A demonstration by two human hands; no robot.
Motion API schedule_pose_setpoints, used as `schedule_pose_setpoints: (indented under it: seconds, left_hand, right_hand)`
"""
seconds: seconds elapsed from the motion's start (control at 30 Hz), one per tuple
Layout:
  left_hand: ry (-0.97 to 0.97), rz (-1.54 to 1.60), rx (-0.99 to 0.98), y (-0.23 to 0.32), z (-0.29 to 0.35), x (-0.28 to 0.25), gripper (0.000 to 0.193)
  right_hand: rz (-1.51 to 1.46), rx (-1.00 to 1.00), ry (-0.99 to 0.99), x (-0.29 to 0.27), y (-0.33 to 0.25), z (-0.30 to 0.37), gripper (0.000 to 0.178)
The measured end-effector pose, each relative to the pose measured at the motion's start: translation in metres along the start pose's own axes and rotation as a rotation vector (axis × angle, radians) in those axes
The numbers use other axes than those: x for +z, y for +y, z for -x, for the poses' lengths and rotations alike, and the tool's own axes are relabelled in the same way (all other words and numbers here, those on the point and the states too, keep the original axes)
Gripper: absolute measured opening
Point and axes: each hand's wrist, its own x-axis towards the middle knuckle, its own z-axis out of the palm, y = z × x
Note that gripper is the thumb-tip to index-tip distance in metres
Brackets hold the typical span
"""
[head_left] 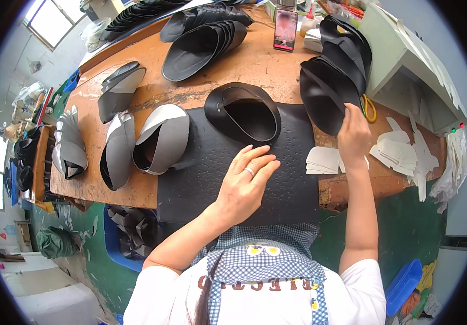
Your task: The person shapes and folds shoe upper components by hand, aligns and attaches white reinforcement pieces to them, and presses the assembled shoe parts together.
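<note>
A black shoe upper [211, 111], curved into an open ring, stands on a dark pitted mat [293, 179] before me. My left hand [247, 181] is just on its near side, fingers stretched out and slightly spread, holding nothing; a ring is on one finger. At the right, my right hand [354, 138] pinches the near edge of another black shoe upper [322, 97], the front one of a nested stack. The fingertips partly hide the exact grip.
Grey-and-black uppers [163, 138] stand left of the mat, with nested black uppers [190, 54] behind. White cut pieces [322, 161] lie right of the mat. A phone [285, 30] stands at the back, a pale open box [406, 70] at the right. A blue bin [111, 238] sits below.
</note>
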Motion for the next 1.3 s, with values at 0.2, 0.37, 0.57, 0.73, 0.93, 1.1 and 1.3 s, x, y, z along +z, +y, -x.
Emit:
schedule_pose_setpoints:
  seconds: [0.2,0.37,0.57,0.73,0.93,1.1,1.3]
  left_hand:
    - [0.09,0.08,0.014,0.026,-0.04,-0.021,0.051]
    - [0.052,0.211,0.035,0.022,-0.06,-0.017,0.034]
    - [0.134,0.673,-0.277,0.014,-0.057,-0.05,0.018]
    - [-0.051,0.613,-0.14,0.01,-0.046,-0.074,0.022]
    - [-0.09,0.659,-0.096,0.017,-0.041,-0.078,0.023]
    - [-0.1,0.644,-0.097,0.018,-0.038,-0.073,0.024]
    - [-0.097,0.695,-0.109,0.014,-0.042,-0.067,0.024]
  right_hand:
    - [-0.251,-0.39,-0.276,-0.071,-0.076,-0.011,0.024]
    - [-0.616,-0.304,-0.324,-0.099,-0.101,-0.002,0.016]
    - [-0.932,0.478,-0.401,-0.091,-0.059,0.02,0.02]
    - [0.09,0.293,-0.537,-0.057,0.023,0.061,0.034]
    - [0.081,0.379,-0.74,-0.074,0.048,0.047,0.04]
    - [-0.279,0.523,-0.759,-0.108,0.047,0.044,0.021]
    - [-0.214,0.822,-0.494,-0.134,0.088,0.078,0.014]
